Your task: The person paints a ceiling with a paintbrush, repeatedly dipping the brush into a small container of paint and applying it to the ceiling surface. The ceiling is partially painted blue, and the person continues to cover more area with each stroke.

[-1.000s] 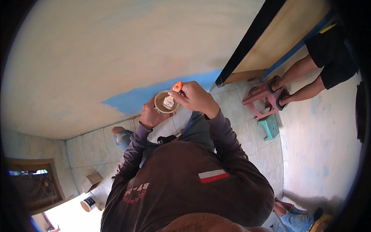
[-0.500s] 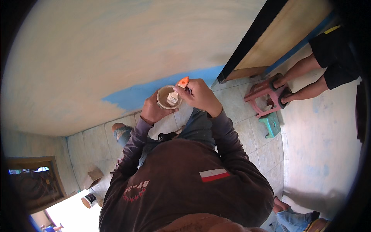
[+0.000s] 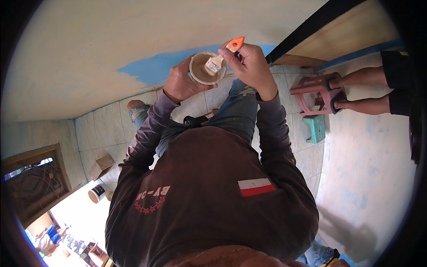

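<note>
My left hand (image 3: 179, 82) is wrapped round the side of a small pale paint cup (image 3: 194, 71), tilted so its inside shows. In my right hand (image 3: 251, 66) is a paintbrush (image 3: 214, 65) with an orange-tipped handle, gripped by that handle. Its pale, paint-coated head is inside the cup, close to the right of the rim. How much paint the cup holds is hard to tell. Beyond both hands rises a wall (image 3: 111, 40) coated in a cream colour, with an uneven blue patch (image 3: 149, 69) along its lower part.
At the right, a person's bare legs (image 3: 364, 80) stand on a pink plastic stool (image 3: 307, 95), beside a small green stool (image 3: 316, 129). A dark-edged wooden door (image 3: 329, 35) is at the upper right. A cardboard box (image 3: 102, 167) and a bucket (image 3: 96, 194) are at lower left.
Both hands have moved away from my body and slightly right, carrying the cup and the paintbrush. The brush head stays in the cup. The view has shifted a little.
</note>
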Motion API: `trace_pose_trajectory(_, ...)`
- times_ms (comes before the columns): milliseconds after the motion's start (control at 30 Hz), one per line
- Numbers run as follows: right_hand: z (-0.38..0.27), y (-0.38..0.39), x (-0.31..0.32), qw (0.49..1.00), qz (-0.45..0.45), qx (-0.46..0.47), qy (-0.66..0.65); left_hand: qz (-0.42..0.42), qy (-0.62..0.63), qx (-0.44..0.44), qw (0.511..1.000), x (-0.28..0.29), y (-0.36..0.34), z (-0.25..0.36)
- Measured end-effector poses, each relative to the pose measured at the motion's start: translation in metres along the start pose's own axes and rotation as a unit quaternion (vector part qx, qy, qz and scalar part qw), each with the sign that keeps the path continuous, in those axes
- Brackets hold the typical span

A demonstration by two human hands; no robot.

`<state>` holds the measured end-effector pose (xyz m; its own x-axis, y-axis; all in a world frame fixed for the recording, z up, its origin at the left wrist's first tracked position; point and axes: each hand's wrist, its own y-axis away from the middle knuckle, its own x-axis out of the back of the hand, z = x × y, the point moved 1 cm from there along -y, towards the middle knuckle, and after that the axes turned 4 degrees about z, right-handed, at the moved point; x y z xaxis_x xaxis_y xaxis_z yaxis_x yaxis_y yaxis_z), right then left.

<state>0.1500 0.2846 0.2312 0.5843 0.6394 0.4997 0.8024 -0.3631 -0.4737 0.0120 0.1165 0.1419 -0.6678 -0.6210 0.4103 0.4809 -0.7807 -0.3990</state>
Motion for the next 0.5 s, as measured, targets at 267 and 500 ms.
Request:
trace_pose_trajectory(267, -0.005, -0.005, 0.000, 1.000, -0.006, 0.018, 0.019, -0.003, 0.002, 0.011, 1.000, 0.001, -0.001, 0.008)
trace_pose_trajectory(500, 0.001, -0.004, -0.004, 0.999, -0.035, 0.002, 0.032, -0.012, 0.006, 0.026, 1.000, 0.003, -0.001, 0.012)
